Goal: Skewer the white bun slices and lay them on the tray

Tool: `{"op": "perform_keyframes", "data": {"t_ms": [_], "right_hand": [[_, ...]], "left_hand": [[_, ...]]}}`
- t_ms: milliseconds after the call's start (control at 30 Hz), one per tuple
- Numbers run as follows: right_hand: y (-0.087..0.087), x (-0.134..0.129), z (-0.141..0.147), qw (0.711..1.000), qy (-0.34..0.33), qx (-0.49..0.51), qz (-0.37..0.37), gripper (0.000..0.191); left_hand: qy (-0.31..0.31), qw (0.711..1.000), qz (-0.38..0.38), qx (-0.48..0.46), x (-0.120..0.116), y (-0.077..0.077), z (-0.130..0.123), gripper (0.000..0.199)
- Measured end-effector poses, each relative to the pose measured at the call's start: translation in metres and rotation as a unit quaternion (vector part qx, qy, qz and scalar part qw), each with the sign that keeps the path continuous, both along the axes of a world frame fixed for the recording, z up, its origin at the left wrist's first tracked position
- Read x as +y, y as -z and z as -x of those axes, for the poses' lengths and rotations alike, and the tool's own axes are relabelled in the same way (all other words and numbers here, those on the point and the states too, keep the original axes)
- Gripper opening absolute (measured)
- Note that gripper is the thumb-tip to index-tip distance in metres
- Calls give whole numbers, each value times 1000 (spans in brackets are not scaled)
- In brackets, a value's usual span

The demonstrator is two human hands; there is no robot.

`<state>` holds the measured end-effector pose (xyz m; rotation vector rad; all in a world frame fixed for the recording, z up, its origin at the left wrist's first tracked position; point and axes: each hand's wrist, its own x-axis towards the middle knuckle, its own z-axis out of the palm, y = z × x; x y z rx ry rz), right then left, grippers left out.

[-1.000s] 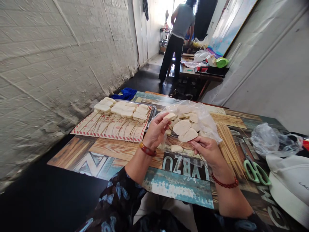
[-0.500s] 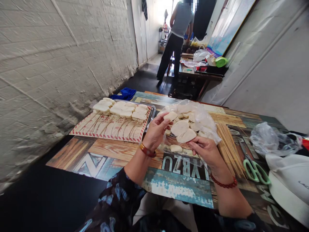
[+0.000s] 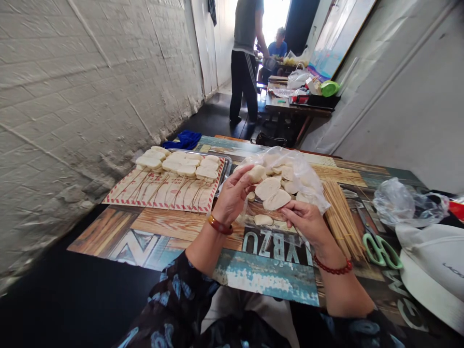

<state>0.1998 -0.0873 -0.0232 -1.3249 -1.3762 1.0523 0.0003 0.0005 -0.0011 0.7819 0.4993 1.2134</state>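
Observation:
Between its thumb and fingers my left hand (image 3: 234, 195) pinches a pale flat slice (image 3: 257, 174). My right hand (image 3: 302, 217) is closed on the lower end of two overlapping pale slices (image 3: 270, 191), probably at a skewer, though the stick itself is mostly hidden. Behind both hands, more slices lie in a clear plastic bag (image 3: 311, 181). One loose slice (image 3: 263, 220) rests in front of the bag. On the left, skewered slices (image 3: 181, 163) lie in rows, their sticks over a red-edged paper (image 3: 163, 191) on a metal tray (image 3: 227, 166).
Right of the bag are bamboo skewers (image 3: 342, 217), green-handled scissors (image 3: 380, 249), a crumpled plastic bag (image 3: 395, 203) and a white cap (image 3: 435, 270). A blue cloth (image 3: 184, 140) lies at the table's far edge. Beyond are a standing person (image 3: 246, 63), a seated person (image 3: 278, 48) and another table (image 3: 290, 107).
The standing person has moved left and straightened up, and a seated person in blue now shows. My hands keep nearly the same pose with the slices. The view has shifted slightly.

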Motion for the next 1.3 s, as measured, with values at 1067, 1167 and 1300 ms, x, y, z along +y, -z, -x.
{"op": "perform_keyframes", "data": {"t_ms": [1067,1167,1300], "right_hand": [[-3,-1,9,999,-16,-3,45,33],[-5,-2,12,998,-16,-2,53,38],[-5,-2,14,998,-19,5,61,41]], "left_hand": [[-65,997,-6,42,1,0,0,40],[-74,996,1,47,0,0,0,40],[-77,995,-1,56,0,0,-1,33]]}}
